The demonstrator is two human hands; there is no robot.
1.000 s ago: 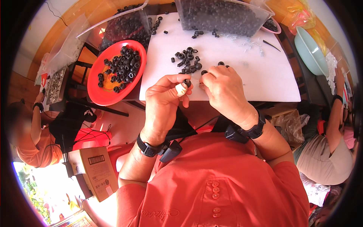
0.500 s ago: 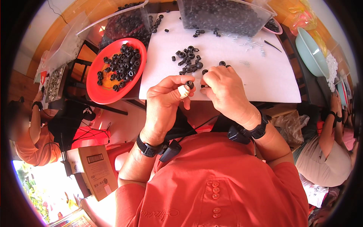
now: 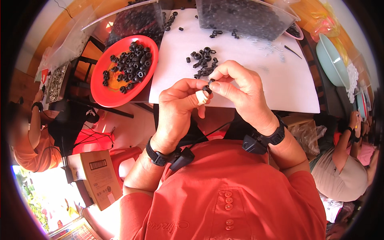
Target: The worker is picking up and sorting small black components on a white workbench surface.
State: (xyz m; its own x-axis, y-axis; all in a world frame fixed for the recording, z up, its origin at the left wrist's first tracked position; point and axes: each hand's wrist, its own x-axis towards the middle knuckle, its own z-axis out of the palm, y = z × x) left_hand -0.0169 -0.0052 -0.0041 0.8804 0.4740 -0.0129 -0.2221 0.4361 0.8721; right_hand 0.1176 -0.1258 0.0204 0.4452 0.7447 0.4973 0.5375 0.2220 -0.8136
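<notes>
Over the near edge of the white tabletop [image 3: 276, 90], my two hands meet. My left hand [image 3: 176, 105], with a white wrap around its thumb, pinches a round black plastic piece [image 3: 207, 89]. My right hand [image 3: 249, 93] has a smaller black piece [image 3: 211, 81] between thumb and forefinger, up against the first one. Fingertips cover most of both pieces, so I cannot tell whether they are joined. Just beyond my hands lies a pile of loose black plastic pieces [image 3: 204, 58].
To the left, a red plate [image 3: 99, 90] holds many black rounded pieces. A clear bin [image 3: 244, 20] of black parts stands at the back, with small clear pieces [image 3: 264, 45] beside it. A light-blue basin [image 3: 329, 60] is at the right. Other people sit on both sides.
My right hand has come up from the tabletop and moved left to my left hand, now with a small black piece in its fingers. My left hand still holds its piece.
</notes>
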